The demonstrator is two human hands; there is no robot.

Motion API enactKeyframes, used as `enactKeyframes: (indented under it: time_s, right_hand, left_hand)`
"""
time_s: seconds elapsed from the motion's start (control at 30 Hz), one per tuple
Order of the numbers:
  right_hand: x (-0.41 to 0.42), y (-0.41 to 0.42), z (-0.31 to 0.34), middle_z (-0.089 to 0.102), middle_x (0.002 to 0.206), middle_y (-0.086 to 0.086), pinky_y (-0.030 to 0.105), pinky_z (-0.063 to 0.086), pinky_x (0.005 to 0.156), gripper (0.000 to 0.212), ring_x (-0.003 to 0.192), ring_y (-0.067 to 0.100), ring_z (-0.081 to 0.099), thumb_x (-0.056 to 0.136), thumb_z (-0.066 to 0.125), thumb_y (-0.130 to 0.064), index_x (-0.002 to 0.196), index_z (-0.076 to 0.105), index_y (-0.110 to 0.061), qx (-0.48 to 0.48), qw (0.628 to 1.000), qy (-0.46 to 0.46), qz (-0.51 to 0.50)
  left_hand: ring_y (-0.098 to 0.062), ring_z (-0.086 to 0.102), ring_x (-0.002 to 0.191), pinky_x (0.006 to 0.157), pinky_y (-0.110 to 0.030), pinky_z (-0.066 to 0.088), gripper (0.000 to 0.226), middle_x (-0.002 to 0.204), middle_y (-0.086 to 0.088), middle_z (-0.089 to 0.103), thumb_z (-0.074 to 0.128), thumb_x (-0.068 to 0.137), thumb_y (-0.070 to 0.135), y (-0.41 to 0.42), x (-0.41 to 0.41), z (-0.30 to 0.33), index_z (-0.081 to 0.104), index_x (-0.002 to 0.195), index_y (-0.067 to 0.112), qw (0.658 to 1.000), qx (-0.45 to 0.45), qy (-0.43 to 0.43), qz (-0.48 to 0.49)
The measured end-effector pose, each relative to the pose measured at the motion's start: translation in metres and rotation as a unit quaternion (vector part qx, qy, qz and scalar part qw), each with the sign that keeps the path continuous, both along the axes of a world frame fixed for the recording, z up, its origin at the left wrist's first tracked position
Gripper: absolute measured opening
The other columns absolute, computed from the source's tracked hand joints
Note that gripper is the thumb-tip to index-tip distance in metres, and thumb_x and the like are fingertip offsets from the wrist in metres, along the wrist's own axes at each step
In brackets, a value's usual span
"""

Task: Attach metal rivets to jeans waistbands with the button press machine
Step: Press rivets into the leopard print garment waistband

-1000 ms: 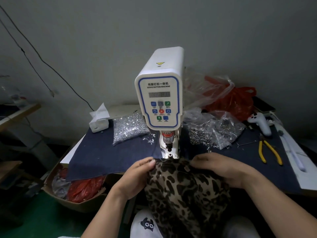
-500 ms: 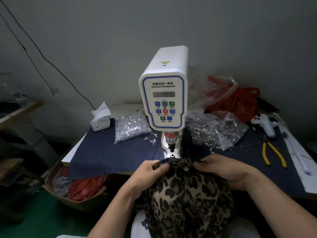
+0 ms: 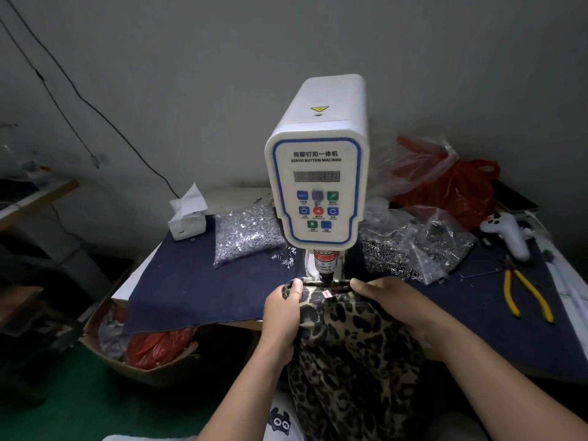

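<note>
Under the punch of the white button press machine (image 3: 318, 186), leopard-print waistband (image 3: 321, 289) pinched taut, left hand (image 3: 283, 316) and right hand (image 3: 397, 305) each clamped on it, rivet bags (image 3: 246, 235) beyond.

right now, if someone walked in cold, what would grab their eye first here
The white button machine stands tall mid-table, its blue-edged panel facing the wearer. Just under its punch, the left hand and right hand pinch the edge of a leopard-print garment. Yellow pliers lie at the right, and a red bag sits behind.
</note>
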State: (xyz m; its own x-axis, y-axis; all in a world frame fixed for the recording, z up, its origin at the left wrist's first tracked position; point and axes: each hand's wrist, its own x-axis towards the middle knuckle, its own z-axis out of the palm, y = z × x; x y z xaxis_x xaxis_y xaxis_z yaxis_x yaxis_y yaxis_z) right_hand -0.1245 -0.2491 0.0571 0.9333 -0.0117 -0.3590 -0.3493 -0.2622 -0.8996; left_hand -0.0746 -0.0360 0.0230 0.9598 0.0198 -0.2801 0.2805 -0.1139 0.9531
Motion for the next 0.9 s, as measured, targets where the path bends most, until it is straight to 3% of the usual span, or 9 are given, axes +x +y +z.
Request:
enactKeyframes:
  time_s: [0.17, 0.27, 0.4, 0.5, 0.57, 0.63, 0.7, 0.8, 0.9]
  right_hand:
    - [0.014, 0.000, -0.014, 0.039, 0.066, 0.005, 0.030, 0.031, 0.066, 0.059, 0.061, 0.015, 0.040, 0.088, 0.065, -0.065, 0.067, 0.037, -0.018, -0.042, 0.998, -0.030, -0.044]
    - [0.018, -0.002, -0.024, 0.043, 0.067, 0.005, 0.033, 0.034, 0.067, 0.059, 0.063, 0.016, 0.044, 0.086, 0.064, -0.069, 0.068, 0.043, -0.017, -0.082, 0.996, -0.029, -0.030]
    - [0.022, -0.003, -0.033, 0.043, 0.064, 0.004, 0.032, 0.035, 0.064, 0.063, 0.059, 0.015, 0.045, 0.083, 0.064, -0.073, 0.064, 0.040, -0.018, -0.087, 0.995, -0.034, -0.039]
    - [0.024, -0.002, -0.035, 0.040, 0.060, 0.002, 0.031, 0.033, 0.063, 0.064, 0.056, 0.014, 0.043, 0.079, 0.067, -0.075, 0.060, 0.035, -0.022, -0.061, 0.996, -0.035, -0.047]
    - [0.026, -0.005, -0.036, 0.048, 0.057, 0.000, 0.029, 0.037, 0.062, 0.065, 0.055, 0.013, 0.048, 0.075, 0.070, -0.077, 0.055, 0.039, -0.023, -0.037, 0.998, -0.035, -0.044]
    - [0.025, -0.008, -0.036, 0.067, 0.063, -0.004, 0.027, 0.047, 0.066, 0.062, 0.060, 0.011, 0.062, 0.071, 0.071, -0.080, 0.056, 0.058, -0.021, -0.030, 0.999, -0.029, -0.009]
    - [0.024, -0.011, -0.038, 0.079, 0.082, 0.000, 0.030, 0.054, 0.076, 0.060, 0.076, 0.014, 0.074, 0.068, 0.075, -0.079, 0.076, 0.076, -0.020, -0.033, 0.999, -0.029, 0.023]
    - [0.024, -0.012, -0.039, 0.079, 0.089, 0.006, 0.035, 0.055, 0.082, 0.066, 0.087, 0.021, 0.075, 0.067, 0.078, -0.075, 0.089, 0.079, -0.014, -0.029, 0.999, -0.033, 0.016]
    - [0.026, -0.011, -0.039, 0.079, 0.090, 0.010, 0.040, 0.056, 0.086, 0.069, 0.087, 0.024, 0.075, 0.069, 0.079, -0.070, 0.090, 0.075, -0.005, -0.020, 0.999, -0.022, 0.012]
  left_hand:
    - [-0.026, 0.074, 0.084, 0.077, -0.042, 0.057, 0.040, 0.091, -0.008, 0.078, 0.053, 0.107, 0.038, -0.004, 0.018, -0.006, 0.069, 0.092, 0.005, 0.997, 0.064, -0.032, 0.006]
    - [-0.026, 0.072, 0.089, 0.083, -0.044, 0.056, 0.039, 0.094, -0.009, 0.076, 0.052, 0.108, 0.036, -0.003, 0.021, -0.013, 0.069, 0.093, 0.004, 0.994, 0.096, -0.043, -0.001]
    - [-0.021, 0.064, 0.077, 0.065, -0.035, 0.046, 0.039, 0.082, -0.003, 0.068, 0.053, 0.108, 0.034, -0.003, 0.027, -0.017, 0.059, 0.078, 0.011, 0.991, 0.121, -0.055, -0.011]
    - [-0.024, 0.060, 0.075, 0.068, -0.038, 0.048, 0.039, 0.076, -0.001, 0.062, 0.053, 0.108, 0.033, -0.004, 0.032, -0.016, 0.053, 0.072, 0.017, 0.991, 0.124, -0.046, -0.023]
    - [-0.030, 0.066, 0.080, 0.073, -0.044, 0.054, 0.037, 0.082, -0.007, 0.068, 0.054, 0.107, 0.034, -0.005, 0.035, -0.017, 0.059, 0.078, 0.012, 0.993, 0.109, -0.029, -0.018]
    - [-0.035, 0.069, 0.080, 0.074, -0.051, 0.056, 0.037, 0.088, -0.016, 0.072, 0.054, 0.107, 0.034, -0.006, 0.037, -0.021, 0.065, 0.086, 0.005, 0.997, 0.080, -0.011, -0.010]
    - [-0.032, 0.066, 0.070, 0.065, -0.048, 0.053, 0.036, 0.083, -0.015, 0.070, 0.055, 0.107, 0.034, -0.007, 0.039, -0.024, 0.065, 0.088, 0.005, 0.999, 0.045, 0.002, -0.008]
    - [-0.026, 0.067, 0.062, 0.060, -0.039, 0.052, 0.036, 0.078, -0.010, 0.070, 0.056, 0.107, 0.034, -0.006, 0.042, -0.029, 0.066, 0.088, 0.006, 0.999, 0.035, 0.007, -0.008]
    - [-0.028, 0.068, 0.067, 0.063, -0.043, 0.054, 0.037, 0.082, -0.012, 0.072, 0.056, 0.106, 0.034, -0.006, 0.042, -0.030, 0.068, 0.090, 0.003, 0.999, 0.044, 0.002, -0.011]
